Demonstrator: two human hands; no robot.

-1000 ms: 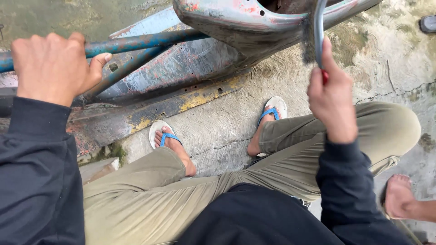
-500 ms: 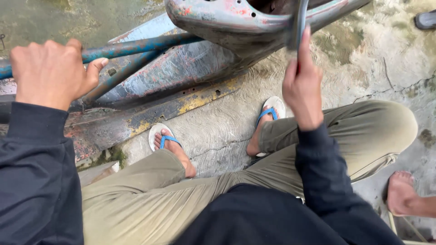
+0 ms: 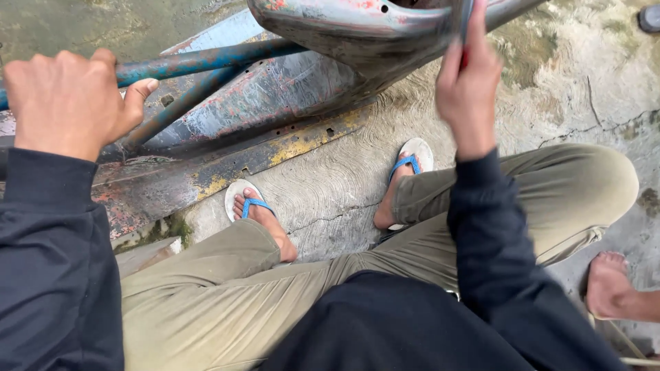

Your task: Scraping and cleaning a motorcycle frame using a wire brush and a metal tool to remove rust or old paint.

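Since the earlier frame the right hand [image 3: 469,86] has climbed toward the far edge of the view, and the tool it holds now runs mostly out of the top of the picture; only a flash of red handle [image 3: 465,58] shows between the fingers. The left hand [image 3: 69,99] has barely shifted along its bar.

Nearest the camera are the dark sleeves and khaki trousers [image 3: 275,295] of the person sitting over the work. Beyond the knees, both feet rest flat on the cracked concrete floor [image 3: 330,192] in blue-strapped sandals, the left sandal [image 3: 242,199] near the frame's yellowed lower rail, the right sandal [image 3: 412,161] further right. At the near right edge a second person's bare foot [image 3: 608,285] stands well apart from them.

Further off, on the left, the left hand is closed in a fist around a blue-painted metal tube [image 3: 206,60], thumb laid along it, fingers pressed together. The tube belongs to a rusty, scratched metal frame [image 3: 275,113] lying across the floor. At the far top, the right hand's fingers are curled tight around the tool's handle, just against the frame's curved grey body [image 3: 344,31]; the tool's working end is blurred and cut off.
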